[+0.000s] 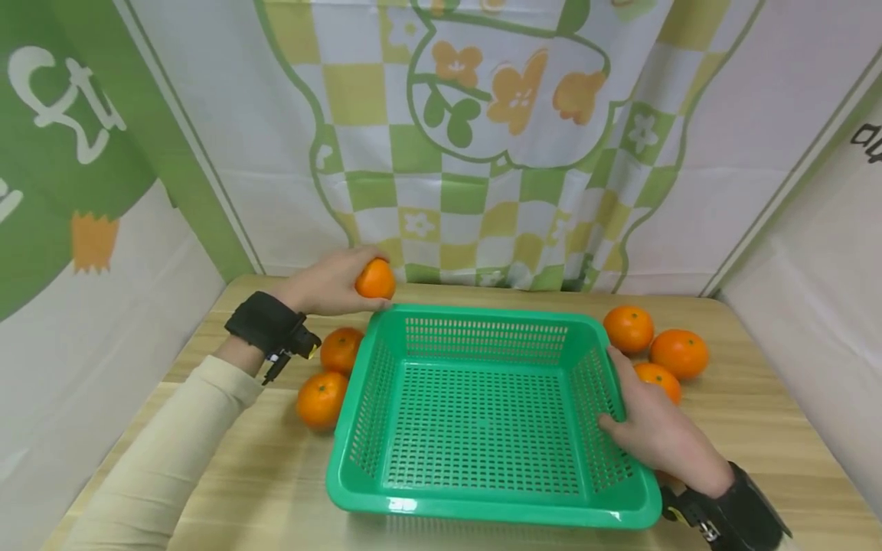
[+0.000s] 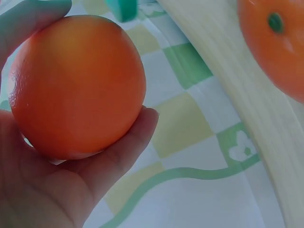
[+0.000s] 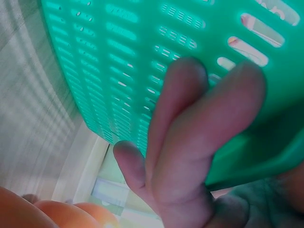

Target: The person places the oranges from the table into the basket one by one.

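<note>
My left hand (image 1: 327, 283) grips an orange (image 1: 376, 278) beyond the far left corner of a green plastic basket (image 1: 496, 511). In the left wrist view, the thumb and fingers curl round that orange (image 2: 78, 88). With my right hand (image 1: 664, 428) I hold the basket's right rim, the thumb over its inner side. The right wrist view shows the fingers (image 3: 190, 137) against the outside of the slotted wall (image 3: 99, 61). Two oranges, one farther back (image 1: 341, 350) and one nearer (image 1: 322, 401), lie by the basket's left side.
On the right of the basket, oranges (image 1: 628, 329) sit close together on the wooden table (image 1: 751, 398), one partly behind the right hand. A checkered curtain (image 1: 468, 199) hangs along the table's back edge. Pale fabric walls (image 1: 827, 291) stand at both sides.
</note>
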`<state>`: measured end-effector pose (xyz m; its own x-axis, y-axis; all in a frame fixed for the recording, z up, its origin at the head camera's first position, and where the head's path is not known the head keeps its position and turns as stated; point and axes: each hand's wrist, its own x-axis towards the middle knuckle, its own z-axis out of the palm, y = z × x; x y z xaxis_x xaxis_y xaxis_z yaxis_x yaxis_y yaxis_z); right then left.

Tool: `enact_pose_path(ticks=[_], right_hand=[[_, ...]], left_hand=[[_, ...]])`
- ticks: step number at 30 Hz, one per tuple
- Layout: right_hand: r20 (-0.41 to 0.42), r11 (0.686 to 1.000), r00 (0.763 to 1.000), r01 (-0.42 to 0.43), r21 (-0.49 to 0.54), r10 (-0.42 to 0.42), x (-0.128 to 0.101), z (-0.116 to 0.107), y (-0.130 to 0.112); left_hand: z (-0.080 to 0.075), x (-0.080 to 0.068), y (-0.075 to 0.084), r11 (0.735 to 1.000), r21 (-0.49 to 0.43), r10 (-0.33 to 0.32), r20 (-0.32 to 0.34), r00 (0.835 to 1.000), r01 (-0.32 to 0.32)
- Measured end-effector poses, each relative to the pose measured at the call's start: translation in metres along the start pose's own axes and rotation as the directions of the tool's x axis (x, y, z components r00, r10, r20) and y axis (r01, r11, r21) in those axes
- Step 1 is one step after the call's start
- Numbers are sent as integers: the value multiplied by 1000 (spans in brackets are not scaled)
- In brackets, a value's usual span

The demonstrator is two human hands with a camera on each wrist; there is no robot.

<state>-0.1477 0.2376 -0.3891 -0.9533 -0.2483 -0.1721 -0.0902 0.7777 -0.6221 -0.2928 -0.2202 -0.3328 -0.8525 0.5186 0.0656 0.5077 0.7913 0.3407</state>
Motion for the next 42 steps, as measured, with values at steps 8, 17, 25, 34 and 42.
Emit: enact_pose_path(ticks=[8,17,25,34,42], right_hand=[[-6,999,1000,7,32,-7,0,1,1],[-7,1000,1000,7,15,-7,1,1,0],[-1,1000,1000,-2,19,2,1,1,1],[-15,998,999,34,-46,-35,1,0,2],[-17,999,1000,26,-38,-26,0,0,2]], left_hand=[[-3,-4,15,1000,7,7,2,1000,-7],[-3,-10,39,999,15,40,22,999,-41],[4,-11,56,997,39,61,63,996,-63],[13,-12,64,995,22,98,135,986,-102],[20,-10,78,982,80,151,197,969,-169]])
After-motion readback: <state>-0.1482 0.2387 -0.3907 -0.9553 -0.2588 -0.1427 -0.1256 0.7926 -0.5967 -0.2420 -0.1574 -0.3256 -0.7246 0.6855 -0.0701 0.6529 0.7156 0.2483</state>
